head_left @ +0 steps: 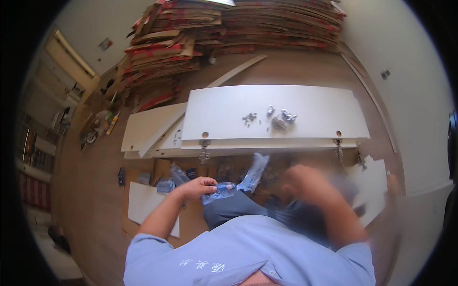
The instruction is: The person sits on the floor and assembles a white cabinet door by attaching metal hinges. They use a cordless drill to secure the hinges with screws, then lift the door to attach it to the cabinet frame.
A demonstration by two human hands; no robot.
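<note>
Above my lap, my left hand is closed on the edge of a clear plastic bag; small contents seem to show in it, too unclear to name. My right hand is raised over my right thigh and smeared by motion, so its fingers cannot be made out. In front of both hands lies a white door panel. Metal hinges hang at its near edge. Small metal fittings and little bags of hardware rest on its top. Another clear plastic wrapper stands up between my hands.
Under the door panel are more white boards, with a long narrow strip leaning across them. Flattened cardboard is piled at the back. Small white panels lie at my left and right. Tools sit on the floor far left.
</note>
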